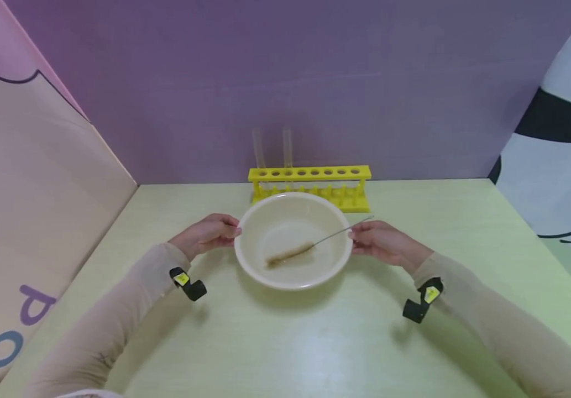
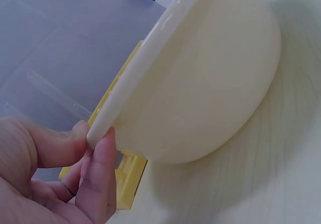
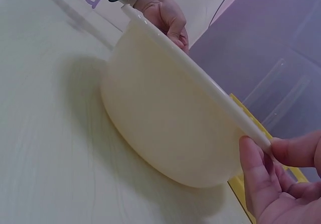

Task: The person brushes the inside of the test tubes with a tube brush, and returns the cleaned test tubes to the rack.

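Note:
Both hands hold a cream basin (image 1: 292, 279) by opposite sides of its rim, over the middle of the table. My left hand (image 1: 208, 234) pinches the left rim between thumb and fingers, as the left wrist view shows close up. On the other side my right hand (image 1: 383, 241) pinches the right rim the same way. Inside the basin lies a test tube brush (image 1: 290, 254) with tan bristles; its thin wire handle slants up across the right rim, past the right fingers. A shadow spreads on the table beneath the basin (image 3: 165, 108).
Right behind the basin stands a yellow test tube rack (image 1: 310, 173), partly covered by it. Two clear test tubes (image 1: 287, 146) rise from the rack's left end. A purple panel (image 1: 315, 88) closes off the table's (image 1: 295, 342) back, with printed panels at both sides.

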### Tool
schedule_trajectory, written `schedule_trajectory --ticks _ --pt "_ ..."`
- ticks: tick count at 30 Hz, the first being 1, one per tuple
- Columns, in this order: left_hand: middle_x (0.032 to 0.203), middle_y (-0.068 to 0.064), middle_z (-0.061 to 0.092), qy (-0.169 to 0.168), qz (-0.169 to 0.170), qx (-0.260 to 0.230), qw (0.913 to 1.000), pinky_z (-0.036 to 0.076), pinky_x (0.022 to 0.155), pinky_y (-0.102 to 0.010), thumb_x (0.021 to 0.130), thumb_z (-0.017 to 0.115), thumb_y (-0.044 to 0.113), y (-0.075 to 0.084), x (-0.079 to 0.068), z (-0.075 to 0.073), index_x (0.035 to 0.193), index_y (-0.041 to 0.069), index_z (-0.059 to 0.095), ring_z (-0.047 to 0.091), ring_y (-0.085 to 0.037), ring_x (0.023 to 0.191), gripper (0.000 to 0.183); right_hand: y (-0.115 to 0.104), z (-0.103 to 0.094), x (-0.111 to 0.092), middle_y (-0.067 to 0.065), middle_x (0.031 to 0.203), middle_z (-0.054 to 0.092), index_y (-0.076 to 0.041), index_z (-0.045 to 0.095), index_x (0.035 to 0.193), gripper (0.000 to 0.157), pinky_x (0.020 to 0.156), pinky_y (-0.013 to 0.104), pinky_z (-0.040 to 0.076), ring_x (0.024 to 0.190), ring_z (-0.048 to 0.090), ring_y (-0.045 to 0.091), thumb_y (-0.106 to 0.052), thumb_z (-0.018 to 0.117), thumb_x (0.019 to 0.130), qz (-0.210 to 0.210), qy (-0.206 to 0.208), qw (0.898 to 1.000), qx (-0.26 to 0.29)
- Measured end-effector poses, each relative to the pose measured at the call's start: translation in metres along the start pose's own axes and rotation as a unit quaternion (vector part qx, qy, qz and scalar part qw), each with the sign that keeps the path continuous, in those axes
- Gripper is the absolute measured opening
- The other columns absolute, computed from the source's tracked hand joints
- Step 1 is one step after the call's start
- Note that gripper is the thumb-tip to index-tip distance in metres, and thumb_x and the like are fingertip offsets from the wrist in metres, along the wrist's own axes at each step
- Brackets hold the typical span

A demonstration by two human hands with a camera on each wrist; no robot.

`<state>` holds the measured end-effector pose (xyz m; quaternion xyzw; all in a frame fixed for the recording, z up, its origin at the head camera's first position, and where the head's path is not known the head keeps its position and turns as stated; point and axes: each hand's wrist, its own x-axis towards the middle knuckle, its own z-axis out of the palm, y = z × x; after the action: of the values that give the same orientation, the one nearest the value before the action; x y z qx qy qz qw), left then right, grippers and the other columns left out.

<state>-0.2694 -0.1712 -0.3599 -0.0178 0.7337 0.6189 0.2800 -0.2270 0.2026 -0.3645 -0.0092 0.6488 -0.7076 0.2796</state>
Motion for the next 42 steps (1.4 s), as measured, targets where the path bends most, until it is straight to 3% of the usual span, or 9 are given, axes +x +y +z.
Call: schedule_trajectory --ticks 22,42 --pt "0.077 0.0 0.057 -0.029 0.022 -0.031 0.9989 0.053 0.064 -0.021 0.091 0.052 -0.005 0.002 0.001 0.019 0.096 -0.001 0.051 0.058 -0.009 0.065 0.006 -0.005 -0.016 -0.01 0.006 0.089 0.064 0.0 0.058 0.099 0.012 0.078 0.025 0.054 0.079 0.063 0.014 0.001 0.047 0.095 -0.008 -0.01 1.0 -0.02" --pt "0.08 -0.002 0.056 -0.023 0.004 -0.029 0.9993 0.053 0.063 -0.02 0.092 0.052 -0.004 0.008 0.0 0.027 0.098 -0.001 0.05 0.058 -0.01 0.066 0.007 -0.009 -0.024 -0.017 0.007 0.088 0.064 -0.002 0.059 0.096 0.015 0.079 0.025 0.054 0.078 0.063 0.015 0.002 0.045 0.096 0.008 -0.003 1.0 -0.016"
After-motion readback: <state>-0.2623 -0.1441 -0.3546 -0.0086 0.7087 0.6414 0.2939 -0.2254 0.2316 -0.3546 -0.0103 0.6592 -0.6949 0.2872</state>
